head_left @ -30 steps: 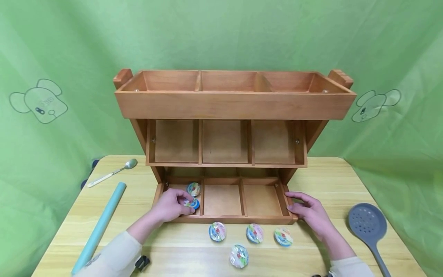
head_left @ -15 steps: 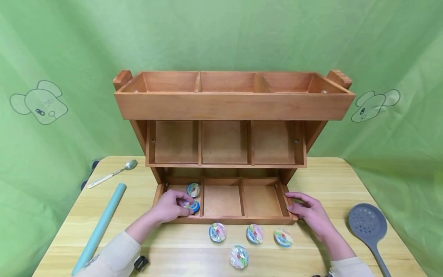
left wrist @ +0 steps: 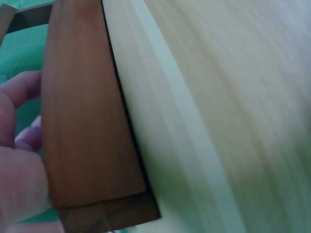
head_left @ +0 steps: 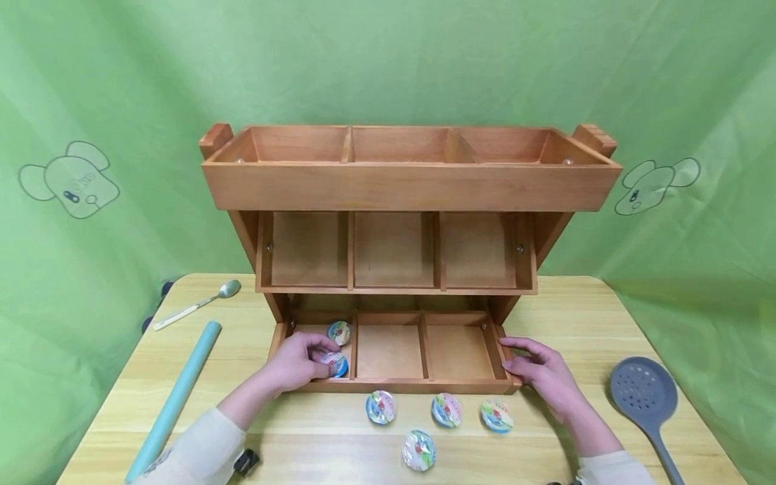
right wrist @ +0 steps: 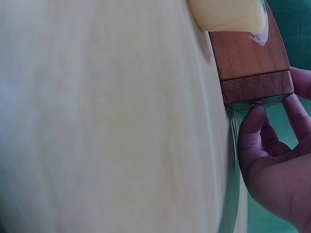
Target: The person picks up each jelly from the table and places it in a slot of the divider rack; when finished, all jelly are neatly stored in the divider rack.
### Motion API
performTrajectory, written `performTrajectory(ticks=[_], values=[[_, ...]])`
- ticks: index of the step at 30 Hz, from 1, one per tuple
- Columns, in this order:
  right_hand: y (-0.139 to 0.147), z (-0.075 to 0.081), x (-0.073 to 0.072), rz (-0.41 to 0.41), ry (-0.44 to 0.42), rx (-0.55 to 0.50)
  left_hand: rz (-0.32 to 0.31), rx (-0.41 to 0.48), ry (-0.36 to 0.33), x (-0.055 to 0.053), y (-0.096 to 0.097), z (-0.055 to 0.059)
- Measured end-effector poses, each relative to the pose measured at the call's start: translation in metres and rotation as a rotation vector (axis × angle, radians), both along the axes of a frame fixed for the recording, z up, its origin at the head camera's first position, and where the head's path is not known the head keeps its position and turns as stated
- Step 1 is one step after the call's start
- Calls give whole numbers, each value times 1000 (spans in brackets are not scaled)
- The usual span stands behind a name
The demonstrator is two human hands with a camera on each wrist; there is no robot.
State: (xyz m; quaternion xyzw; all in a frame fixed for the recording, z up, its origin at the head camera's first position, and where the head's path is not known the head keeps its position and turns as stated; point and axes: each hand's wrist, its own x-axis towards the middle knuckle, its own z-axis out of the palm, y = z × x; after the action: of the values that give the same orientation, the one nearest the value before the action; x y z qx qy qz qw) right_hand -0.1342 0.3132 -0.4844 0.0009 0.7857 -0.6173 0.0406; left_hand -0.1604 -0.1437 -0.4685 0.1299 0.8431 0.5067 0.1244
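My left hand pinches a small jelly cup with a printed film lid and blue side, inside the left compartment of the wooden rack's bottom tray. Behind it in that compartment sits another jelly cup. The rack's front board hides the held cup in the left wrist view. My right hand holds the right end of the bottom tray. In the right wrist view, the thumb touches the tray's end and a jelly cup stands before the front board.
Several jelly cups, among them one nearest me, lie before the rack. A spoon and teal roll lie left; a grey slotted skimmer lies right. Green cloth hangs behind the table.
The jelly cup in my left hand has shifted slightly toward the tray's front and its lid has turned more upward. My right hand stays at the tray's end.
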Motion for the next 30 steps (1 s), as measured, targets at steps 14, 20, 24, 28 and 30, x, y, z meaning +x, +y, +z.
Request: performTrajectory(ticks=[14,20,24,28,30], values=[[0,0,0,-6,-3,-5,227,-141,321,48,11,32],[0,0,1,-7,-4,-3,279,60,398,73,27,32],[-1,0,1,-10,-2,0,287,163,385,88,40,24],[-1,0,1,-11,-6,7,291,236,284,101,52,15],[-1,1,1,-12,-6,12,285,275,214,107,57,10]])
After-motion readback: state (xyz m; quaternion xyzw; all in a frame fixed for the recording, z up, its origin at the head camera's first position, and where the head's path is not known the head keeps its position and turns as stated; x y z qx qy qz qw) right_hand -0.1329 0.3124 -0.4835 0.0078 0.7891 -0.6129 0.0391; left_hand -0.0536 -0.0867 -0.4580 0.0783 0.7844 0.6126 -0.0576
